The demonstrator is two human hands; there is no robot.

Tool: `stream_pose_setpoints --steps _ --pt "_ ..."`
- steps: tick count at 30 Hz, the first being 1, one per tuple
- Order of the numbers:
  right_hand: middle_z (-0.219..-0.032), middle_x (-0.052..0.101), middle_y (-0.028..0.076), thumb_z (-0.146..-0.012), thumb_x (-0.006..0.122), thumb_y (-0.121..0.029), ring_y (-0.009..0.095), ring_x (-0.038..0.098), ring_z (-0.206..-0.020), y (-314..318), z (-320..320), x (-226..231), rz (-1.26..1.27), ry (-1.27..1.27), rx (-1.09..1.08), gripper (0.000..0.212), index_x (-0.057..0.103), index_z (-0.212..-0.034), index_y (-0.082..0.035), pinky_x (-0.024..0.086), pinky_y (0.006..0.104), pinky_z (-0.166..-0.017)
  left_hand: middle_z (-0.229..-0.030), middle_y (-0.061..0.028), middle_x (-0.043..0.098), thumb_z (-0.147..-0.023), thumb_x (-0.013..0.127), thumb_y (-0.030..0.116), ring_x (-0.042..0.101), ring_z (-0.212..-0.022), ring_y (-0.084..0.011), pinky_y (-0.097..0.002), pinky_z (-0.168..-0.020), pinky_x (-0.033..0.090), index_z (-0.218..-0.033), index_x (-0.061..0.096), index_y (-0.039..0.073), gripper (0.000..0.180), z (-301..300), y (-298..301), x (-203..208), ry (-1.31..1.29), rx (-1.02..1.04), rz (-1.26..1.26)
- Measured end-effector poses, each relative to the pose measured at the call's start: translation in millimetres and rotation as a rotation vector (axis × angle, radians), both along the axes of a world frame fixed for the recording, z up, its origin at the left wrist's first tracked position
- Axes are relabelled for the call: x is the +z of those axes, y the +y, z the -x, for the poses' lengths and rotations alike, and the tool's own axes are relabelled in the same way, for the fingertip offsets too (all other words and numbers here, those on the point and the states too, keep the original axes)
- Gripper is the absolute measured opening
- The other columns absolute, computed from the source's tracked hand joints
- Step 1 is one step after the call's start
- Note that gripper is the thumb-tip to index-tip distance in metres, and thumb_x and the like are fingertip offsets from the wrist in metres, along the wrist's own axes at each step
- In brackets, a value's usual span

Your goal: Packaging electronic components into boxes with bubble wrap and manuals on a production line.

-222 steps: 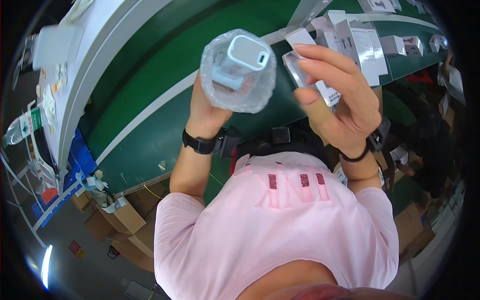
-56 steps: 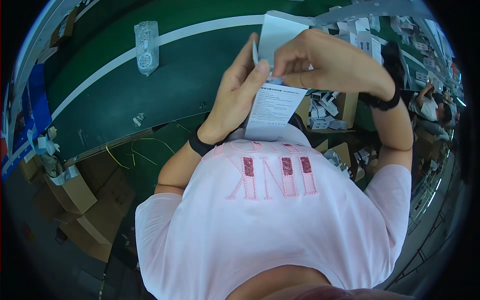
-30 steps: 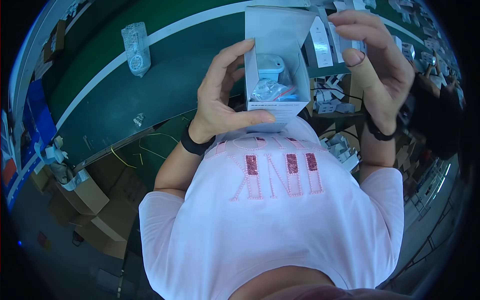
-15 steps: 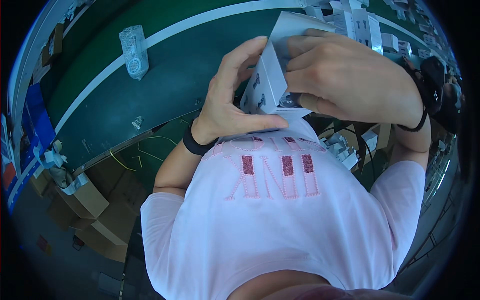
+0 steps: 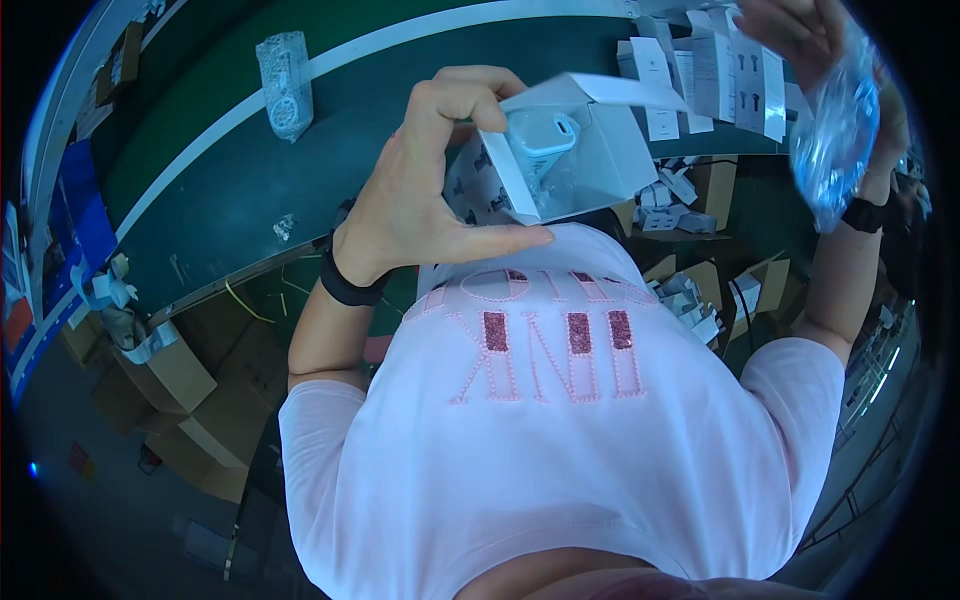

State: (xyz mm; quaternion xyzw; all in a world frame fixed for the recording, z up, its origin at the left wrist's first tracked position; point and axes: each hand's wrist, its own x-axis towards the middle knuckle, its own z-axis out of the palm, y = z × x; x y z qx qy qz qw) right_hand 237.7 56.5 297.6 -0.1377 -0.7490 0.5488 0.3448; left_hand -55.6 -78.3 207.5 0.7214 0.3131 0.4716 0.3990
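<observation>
My left hand grips a small white printed carton by its left side, thumb along the near edge and fingers over the far edge. The carton's top flap stands up, and a pale rounded device with a small slot shows inside, clear plastic beneath it. Out at the upper right, my right hand is closed on a crinkled clear plastic bag, which hangs down over the palm and hides part of it. What the bag contains, if anything, cannot be made out.
A bubble-wrapped item lies on the green table, near a small plastic scrap. White cartons stand at the table's far right. Open brown boxes holding small white pieces sit below; more brown boxes are at lower left.
My right hand has left the carton and moved up and right, now with a clear plastic bag. The carton has tilted in my left hand, so its inside shows.
</observation>
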Motion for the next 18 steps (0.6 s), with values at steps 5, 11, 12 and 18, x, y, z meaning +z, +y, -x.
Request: stream_pose_setpoints --steps 5,11,12,18 --pt "-0.091 0.065 0.006 -0.099 0.040 -0.028 0.011 0.063 -0.076 -78 48 25 0.299 -0.362 -0.653 0.035 0.063 -0.099 -0.002 0.049 0.0237 -0.068 -0.120 -0.0165 0.050 -0.057 0.092 0.022 0.056 -0.106 -0.0248 -0.0344 -0.085 0.052 -0.110 0.038 0.010 0.077 8 3 0 0.015 -0.003 0.027" --pt "-0.083 0.062 0.014 -0.082 0.060 0.000 0.029 0.062 -0.071 -77 79 14 -0.166 -0.868 0.274 0.024 0.064 -0.106 0.001 0.049 0.0346 -0.059 -0.120 -0.0180 0.052 -0.055 0.094 0.020 0.056 -0.108 -0.0251 -0.0358 -0.087 0.049 -0.112 0.036 0.011 0.082 10 4 -7 0.115 0.062 0.001" --pt "-0.083 0.062 0.014 -0.081 0.060 -0.001 0.032 0.061 -0.073 -81 83 9 -0.321 -0.951 0.260 0.022 0.065 -0.103 0.001 0.049 0.0359 -0.060 -0.120 -0.0185 0.053 -0.053 0.095 0.019 0.055 -0.110 -0.0249 -0.0377 -0.091 0.046 -0.114 0.035 0.012 0.085 12 4 -9 0.184 0.098 -0.035" --pt "-0.089 0.063 0.015 -0.082 0.062 -0.003 0.032 0.061 -0.075 -62 91 -27 -0.349 -0.764 0.035 0.026 0.062 -0.108 0.002 0.049 0.0374 -0.066 -0.121 -0.0184 0.051 -0.057 0.092 0.024 0.058 -0.101 -0.0288 -0.0354 -0.076 0.051 -0.112 0.038 0.009 0.078 20 2 -9 0.204 0.144 0.020"
